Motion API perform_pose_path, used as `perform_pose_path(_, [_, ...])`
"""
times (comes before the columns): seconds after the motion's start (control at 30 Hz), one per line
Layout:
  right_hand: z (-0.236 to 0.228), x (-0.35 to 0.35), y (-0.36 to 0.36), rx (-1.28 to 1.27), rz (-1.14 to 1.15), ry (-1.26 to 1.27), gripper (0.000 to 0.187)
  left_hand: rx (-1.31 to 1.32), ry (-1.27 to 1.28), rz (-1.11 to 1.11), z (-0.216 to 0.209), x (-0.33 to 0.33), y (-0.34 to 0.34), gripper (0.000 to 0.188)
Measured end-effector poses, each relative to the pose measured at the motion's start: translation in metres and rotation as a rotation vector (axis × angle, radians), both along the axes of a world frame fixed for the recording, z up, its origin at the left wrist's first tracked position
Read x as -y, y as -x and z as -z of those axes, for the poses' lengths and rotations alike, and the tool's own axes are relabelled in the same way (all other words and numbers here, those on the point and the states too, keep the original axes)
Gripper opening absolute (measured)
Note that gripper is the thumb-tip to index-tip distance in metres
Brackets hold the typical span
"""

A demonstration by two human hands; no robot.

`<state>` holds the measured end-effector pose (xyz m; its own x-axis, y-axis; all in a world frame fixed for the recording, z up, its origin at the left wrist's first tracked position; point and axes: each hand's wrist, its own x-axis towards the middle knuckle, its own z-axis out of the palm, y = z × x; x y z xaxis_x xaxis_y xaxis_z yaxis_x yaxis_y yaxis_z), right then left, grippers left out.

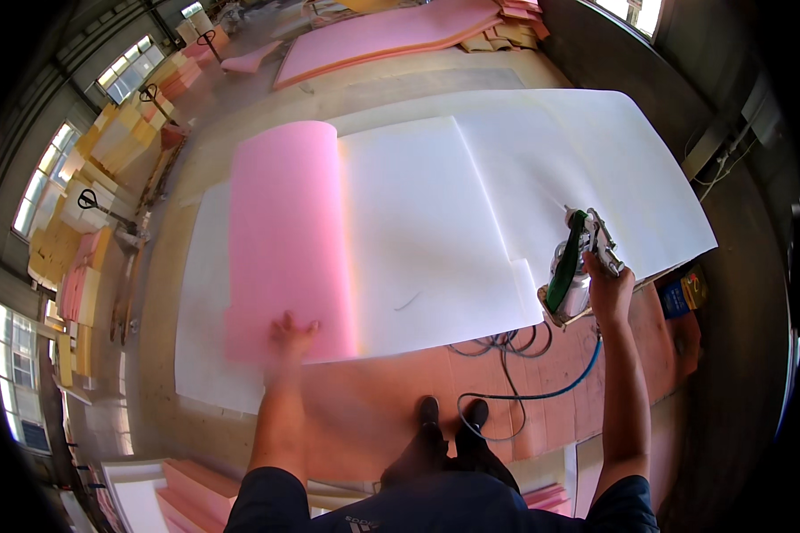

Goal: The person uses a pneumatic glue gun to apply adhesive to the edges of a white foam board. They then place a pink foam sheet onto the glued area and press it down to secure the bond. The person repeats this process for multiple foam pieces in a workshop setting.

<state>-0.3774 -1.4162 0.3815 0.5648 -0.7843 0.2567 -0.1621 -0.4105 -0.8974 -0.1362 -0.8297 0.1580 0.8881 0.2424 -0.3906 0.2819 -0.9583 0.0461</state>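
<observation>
A large white foam sheet (418, 240) lies across the work surface in front of me, with a raised edge running through its middle. At its left a pink foam sheet (280, 231) is folded or rolled over, its rounded edge toward the middle. On the near end of the pink foam rests my left hand (292, 336), slightly blurred, fingers spread. My right hand (606, 282) is wrapped round the handle of a spray gun (571, 266) with a green part and a silvery cup. Its nozzle points away over the white foam, and a faint streak of mist shows there.
A blue air hose (542, 393) hangs from the gun and coils by my feet on reddish-brown floor boards (364, 409). Pink foam sheets (382, 40) lie beyond. Foam stacks and pallet jacks (107, 211) line the left. A blue-and-yellow container (683, 293) stands right.
</observation>
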Motion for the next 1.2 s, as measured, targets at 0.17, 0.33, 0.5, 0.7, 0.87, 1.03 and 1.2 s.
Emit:
perform_pose_path(0.17, [0.007,0.004,-0.001,0.000,0.012,0.003,0.013,0.001,-0.005,0.020,0.002,0.001,-0.023,0.110])
perform_pose_path(0.33, [0.004,0.007,0.003,-0.151,0.012,-0.014,0.014,0.009,-0.048,0.044,-0.002,0.005,-0.047,0.110])
perform_pose_path(0.5, [0.002,0.009,0.003,-0.172,0.004,-0.034,0.024,-0.007,-0.063,0.053,-0.021,0.016,-0.072,0.110])
perform_pose_path(0.7, [-0.009,0.005,0.002,-0.298,0.036,-0.109,0.021,0.032,-0.037,0.036,-0.042,0.034,-0.100,0.106])
perform_pose_path(0.87, [-0.015,0.004,0.001,-0.366,0.046,-0.147,0.019,0.053,-0.060,0.061,-0.048,0.041,-0.134,0.104])
perform_pose_path(1.03, [-0.019,0.004,0.001,-0.388,0.017,-0.094,0.017,0.046,-0.095,0.086,-0.053,0.046,-0.171,0.106])
perform_pose_path(1.2, [-0.031,0.002,-0.001,-0.470,0.023,-0.164,0.017,-0.015,-0.088,0.099,-0.059,0.048,-0.211,0.108])
